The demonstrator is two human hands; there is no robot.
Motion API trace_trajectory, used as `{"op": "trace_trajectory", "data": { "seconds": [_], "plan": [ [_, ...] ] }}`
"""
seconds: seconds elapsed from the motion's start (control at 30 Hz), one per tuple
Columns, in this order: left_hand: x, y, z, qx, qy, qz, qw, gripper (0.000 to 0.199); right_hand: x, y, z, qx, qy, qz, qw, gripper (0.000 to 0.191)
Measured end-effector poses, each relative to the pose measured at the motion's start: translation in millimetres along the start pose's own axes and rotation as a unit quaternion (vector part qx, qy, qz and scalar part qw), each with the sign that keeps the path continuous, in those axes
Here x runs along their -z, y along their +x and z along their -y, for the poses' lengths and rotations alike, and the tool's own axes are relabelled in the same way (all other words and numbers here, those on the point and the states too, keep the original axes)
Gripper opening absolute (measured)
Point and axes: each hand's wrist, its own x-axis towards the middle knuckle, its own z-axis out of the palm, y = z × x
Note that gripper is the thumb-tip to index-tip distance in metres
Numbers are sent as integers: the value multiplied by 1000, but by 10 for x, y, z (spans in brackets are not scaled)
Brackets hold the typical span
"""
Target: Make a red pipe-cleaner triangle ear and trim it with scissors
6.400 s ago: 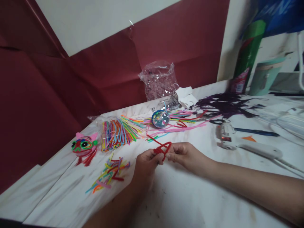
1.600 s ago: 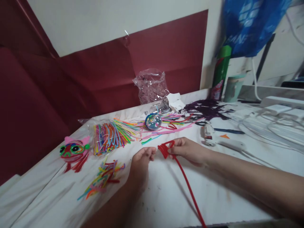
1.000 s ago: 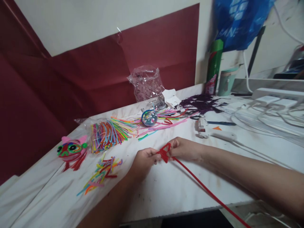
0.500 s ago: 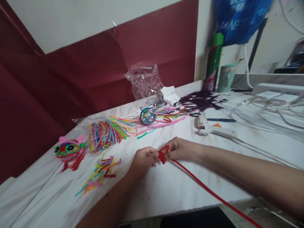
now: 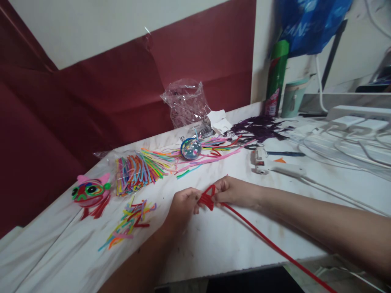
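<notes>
A red pipe cleaner (image 5: 259, 234) is bent into a small triangular, layered shape between my two hands, above the white marbled table (image 5: 226, 244). My left hand (image 5: 187, 203) pinches the left side of the folded part. On its right side my right hand (image 5: 230, 191) closes thumb and fingers. From under my right hand the long straight tail slants down past the table's front edge and out of view at the bottom. My fingertips hide part of the folds.
Left lie cut pipe cleaner pieces (image 5: 131, 224), a bundle in a clear bag (image 5: 134, 173) and a pink-eared face figure (image 5: 91, 195). Behind are a clear patterned ball (image 5: 191, 149) and purple strands (image 5: 259, 129). A white glue gun (image 5: 275, 166) with its cord lies right, near cables (image 5: 345, 150).
The folded part of the pipe cleaner has shifted slightly left and its triangle shows a little more openly. Both hands keep their pinch, and the camera view has moved slightly.
</notes>
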Motion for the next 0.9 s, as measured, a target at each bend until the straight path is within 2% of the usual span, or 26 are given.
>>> {"op": "trace_trajectory", "data": {
  "seconds": [0.2, 0.47, 0.7, 0.9],
  "plan": [
    [44, 26, -3, 8, -58, -31, 998, 13, 71, 28, -27, 5, 61, -36, 997, 13],
    [34, 45, 59, 5, -47, -1, 999, 14, 60, 18, -8, 16, 79, -15, 997, 18],
    [30, 30, 47, 22, -107, 54, 993, 21, 80, 23, -19, 20, 71, -13, 997, 15],
    [5, 13, 31, -17, -32, 33, 999, 23, 53, 18, -15, 26, 33, 12, 999, 11]
  ]
}}
